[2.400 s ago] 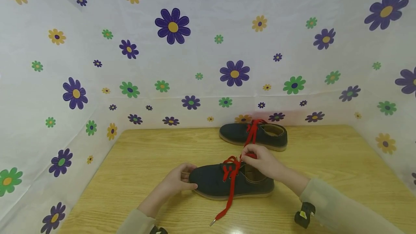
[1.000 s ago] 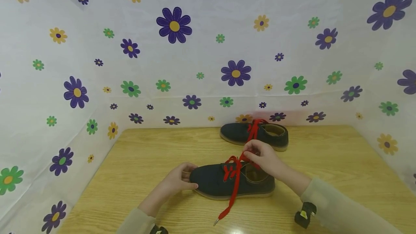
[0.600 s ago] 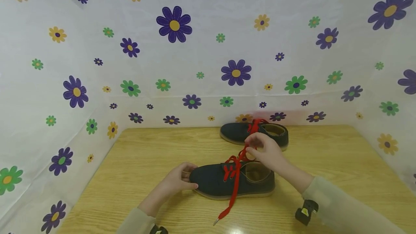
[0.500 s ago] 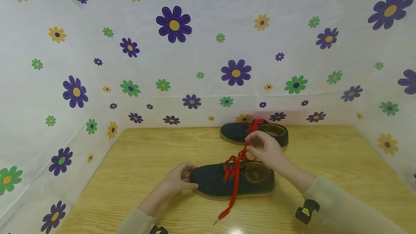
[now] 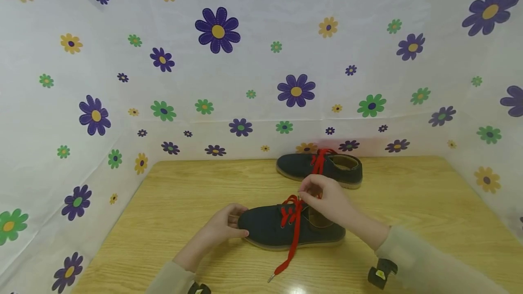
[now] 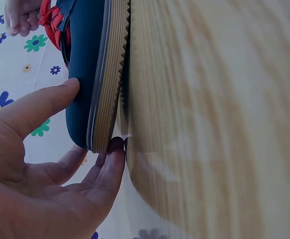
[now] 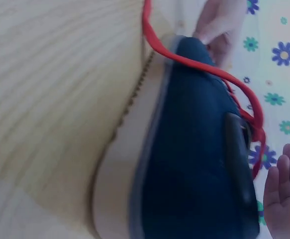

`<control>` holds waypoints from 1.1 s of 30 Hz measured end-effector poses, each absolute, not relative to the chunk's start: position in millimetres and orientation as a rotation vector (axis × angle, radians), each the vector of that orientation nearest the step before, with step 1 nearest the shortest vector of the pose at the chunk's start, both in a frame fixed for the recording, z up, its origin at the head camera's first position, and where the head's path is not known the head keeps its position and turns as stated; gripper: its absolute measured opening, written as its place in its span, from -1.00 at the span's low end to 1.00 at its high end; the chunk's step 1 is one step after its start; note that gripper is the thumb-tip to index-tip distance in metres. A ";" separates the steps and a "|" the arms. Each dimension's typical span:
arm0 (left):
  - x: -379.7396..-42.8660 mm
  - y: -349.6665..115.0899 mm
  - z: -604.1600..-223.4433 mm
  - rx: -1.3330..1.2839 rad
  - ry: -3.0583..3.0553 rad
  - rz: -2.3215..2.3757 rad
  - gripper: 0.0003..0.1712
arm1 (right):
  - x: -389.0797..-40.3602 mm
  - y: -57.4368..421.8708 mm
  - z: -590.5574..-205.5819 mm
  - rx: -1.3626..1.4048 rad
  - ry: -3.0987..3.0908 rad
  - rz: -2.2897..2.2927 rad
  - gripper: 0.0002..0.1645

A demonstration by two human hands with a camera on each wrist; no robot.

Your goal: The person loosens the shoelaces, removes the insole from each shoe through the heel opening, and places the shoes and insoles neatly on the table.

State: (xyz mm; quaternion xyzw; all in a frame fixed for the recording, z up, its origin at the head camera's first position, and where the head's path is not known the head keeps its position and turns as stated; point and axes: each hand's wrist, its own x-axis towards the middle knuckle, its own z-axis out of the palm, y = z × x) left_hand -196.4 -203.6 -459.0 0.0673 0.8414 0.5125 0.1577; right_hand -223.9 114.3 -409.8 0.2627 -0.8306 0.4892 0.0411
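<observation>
Two dark shoes; two red laces, one per shoe; two bare hands, one left hand, one right hand; two pale sleeves; two black wrist devices; one wooden tabletop.

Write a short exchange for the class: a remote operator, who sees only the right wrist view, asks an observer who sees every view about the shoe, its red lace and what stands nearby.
Operator: The red lace crosses the shoe and runs out of my frame at the top. Where does it end?
Observer: In the head view, it hangs over the shoe's near side and ends in a silvery tip on the person's side of the shoe.
Operator: The shoe fills much of my picture. Does anything stand behind it?
Observer: Yes, the head view shows a second shoe farther back, close to the flower-patterned backdrop.
</observation>
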 end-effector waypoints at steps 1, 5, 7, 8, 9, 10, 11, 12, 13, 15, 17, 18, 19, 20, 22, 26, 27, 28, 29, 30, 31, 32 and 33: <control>-196.5 -203.5 -458.8 0.191 2.404 1.467 -0.27 | -223.2 113.0 -412.3 0.808 -2.556 1.495 -0.94; -197.0 -202.9 -458.5 0.190 2.399 1.471 -0.27 | -221.9 108.7 -421.1 0.817 -2.617 1.453 -0.84; -197.3 -202.8 -458.7 0.190 2.401 1.472 -0.27 | -222.3 107.5 -424.4 0.830 -2.631 1.406 -0.79; -197.4 -202.8 -458.8 0.191 2.401 1.473 -0.27 | -222.7 107.2 -425.8 0.840 -2.635 1.377 -0.77; -197.5 -202.9 -459.0 0.190 2.398 1.475 -0.27 | -223.0 107.1 -427.0 0.846 -2.638 1.347 -0.75; -197.5 -203.1 -459.3 0.191 2.397 1.477 -0.27 | -223.4 107.2 -428.1 0.857 -2.637 1.322 -0.74; -197.6 -203.2 -459.6 0.190 2.398 1.476 -0.27 | -223.6 107.6 -428.7 0.870 -2.633 1.304 -0.74; -197.6 -203.4 -459.9 0.191 2.400 1.476 -0.27 | -224.0 108.4 -429.1 0.886 -2.633 1.294 -0.73; -197.7 -203.5 -460.3 0.193 2.396 1.477 -0.27 | -224.3 109.3 -429.4 0.905 -2.630 1.294 -0.72; -197.8 -203.8 -461.0 0.193 2.393 1.477 -0.27 | -224.2 111.7 -429.2 0.937 -2.625 1.302 -0.71; -198.1 -203.9 -461.5 0.194 2.393 1.475 -0.26 | -224.5 114.2 -429.1 0.963 -2.623 1.321 -0.70; -198.3 -204.0 -461.7 0.196 2.393 1.474 -0.26 | -224.6 115.3 -429.0 0.976 -2.620 1.325 -0.70; -198.3 -204.0 -461.7 0.196 2.392 1.474 -0.26 | -224.6 116.3 -428.8 0.976 -2.622 1.332 -0.69; -198.4 -204.1 -461.8 0.197 2.392 1.473 -0.26 | -224.6 117.4 -428.7 0.973 -2.626 1.334 -0.69; -198.3 -204.3 -461.7 0.200 2.392 1.474 -0.26 | -224.3 119.2 -428.2 0.963 -2.630 1.338 -0.68; -198.0 -204.8 -462.0 0.205 2.390 1.475 -0.26 | -223.2 120.8 -425.9 0.955 -2.596 1.365 -0.70; -197.9 -205.0 -462.2 0.206 2.391 1.476 -0.25 | -223.2 120.6 -425.1 0.954 -2.573 1.373 -0.73; -197.9 -205.0 -462.3 0.204 2.392 1.476 -0.26 | -223.3 120.1 -424.3 0.956 -2.547 1.383 -0.75; -198.0 -205.1 -462.5 0.203 2.391 1.478 -0.26 | -223.5 119.3 -423.3 0.960 -2.518 1.392 -0.77; -198.1 -205.2 -462.6 0.201 2.391 1.480 -0.26 | -223.7 118.4 -422.6 0.966 -2.495 1.398 -0.79; -198.1 -205.2 -462.7 0.199 2.393 1.479 -0.26 | -224.1 117.3 -421.7 0.977 -2.473 1.400 -0.82; -198.2 -205.2 -462.7 0.196 2.396 1.479 -0.26 | -224.2 116.2 -420.8 0.985 -2.468 1.394 -0.83; -198.2 -205.2 -462.6 0.189 2.398 1.478 -0.26 | -224.5 115.1 -420.1 0.999 -2.470 1.392 -0.84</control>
